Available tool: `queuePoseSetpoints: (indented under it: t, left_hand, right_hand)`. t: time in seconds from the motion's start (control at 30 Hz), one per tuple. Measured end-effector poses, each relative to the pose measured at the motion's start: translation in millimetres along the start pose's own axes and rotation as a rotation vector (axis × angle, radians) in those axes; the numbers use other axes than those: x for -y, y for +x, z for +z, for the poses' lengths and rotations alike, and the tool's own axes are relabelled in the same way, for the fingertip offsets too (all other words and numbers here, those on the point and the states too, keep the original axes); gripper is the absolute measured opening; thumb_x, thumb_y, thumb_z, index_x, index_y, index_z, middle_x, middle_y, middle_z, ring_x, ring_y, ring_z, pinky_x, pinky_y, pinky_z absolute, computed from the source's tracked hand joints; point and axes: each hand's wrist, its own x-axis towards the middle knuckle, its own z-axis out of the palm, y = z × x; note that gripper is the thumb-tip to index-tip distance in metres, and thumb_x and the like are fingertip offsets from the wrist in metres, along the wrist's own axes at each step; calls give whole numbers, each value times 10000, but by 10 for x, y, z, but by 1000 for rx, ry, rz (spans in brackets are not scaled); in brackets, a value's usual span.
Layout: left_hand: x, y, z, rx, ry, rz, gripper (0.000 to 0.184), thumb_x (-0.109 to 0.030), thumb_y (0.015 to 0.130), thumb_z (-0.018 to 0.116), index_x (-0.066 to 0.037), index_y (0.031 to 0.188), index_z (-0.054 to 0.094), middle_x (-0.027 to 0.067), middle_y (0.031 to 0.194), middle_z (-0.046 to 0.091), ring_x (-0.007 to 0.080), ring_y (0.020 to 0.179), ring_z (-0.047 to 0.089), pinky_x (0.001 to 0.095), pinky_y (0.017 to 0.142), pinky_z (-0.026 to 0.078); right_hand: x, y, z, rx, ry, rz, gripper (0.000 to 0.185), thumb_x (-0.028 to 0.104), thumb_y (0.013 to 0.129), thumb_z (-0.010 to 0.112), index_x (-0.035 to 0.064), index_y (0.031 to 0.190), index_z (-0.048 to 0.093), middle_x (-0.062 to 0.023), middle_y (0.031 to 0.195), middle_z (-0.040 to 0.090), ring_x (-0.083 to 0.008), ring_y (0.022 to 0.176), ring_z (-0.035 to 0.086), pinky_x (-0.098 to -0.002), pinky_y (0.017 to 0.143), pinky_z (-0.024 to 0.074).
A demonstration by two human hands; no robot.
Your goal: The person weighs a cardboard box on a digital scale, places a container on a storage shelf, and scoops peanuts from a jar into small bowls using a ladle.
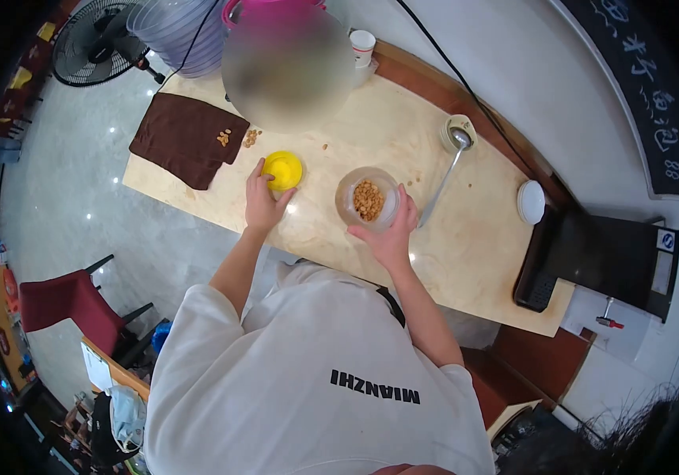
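Note:
My left hand (266, 198) has its thumb and fingers around the near edge of a small round yellow dish (283, 170) on the table. At the right, my right hand (391, 235) holds the near right side of a clear round container (346, 198) with brown nuts or beans (368, 201) inside, seen from above. A few similar pieces (253, 138) lie beside a brown cloth (181, 136), and more rest on it. Beyond my right hand, a long-handled metal spoon (441, 187) leans from a small open container (470, 125).
The pale table (482, 269) also holds a white lid (531, 202), a black device (601, 261) at the right, a paper cup (362, 47) and stacked clear tubs (177, 32). A blurred area covers the far middle. A fan (100, 43) and red chair (78, 305) stand left.

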Motion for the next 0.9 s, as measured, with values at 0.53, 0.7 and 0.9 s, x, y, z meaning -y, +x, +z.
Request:
queuePoseSetpoints:
  t: [0.53,0.7,0.9]
  left_hand:
    - [-10,-7,-25,-3,77,20,587,-286,794,818,28,1162,485,276,1467,406,442,1239,459,489,1041,400]
    - [1,-10,2,7,104,47,592,-291,798,816,26,1170,483,269,1471,404,442,1238,457,487,1043,398]
    - [-58,-14,-8,37,117,46,586,-289,828,791,34,1200,475,269,1484,389,443,1257,442,487,1052,389]
  right_hand:
    - [-751,773,35,-476,-319,347,972,260,752,815,-7,1495,247,-268,1536,183,-397,1395,273,-514,1144,288]
    - [-1267,544,-111,-360,-277,561,893,282,769,787,15,1470,303,-211,1309,521,-391,1284,427,-494,1081,353]
    - [-1783,591,-199,-340,-101,404,527,135,840,657,23,1322,475,-150,1043,656,-263,930,621,-390,821,491]
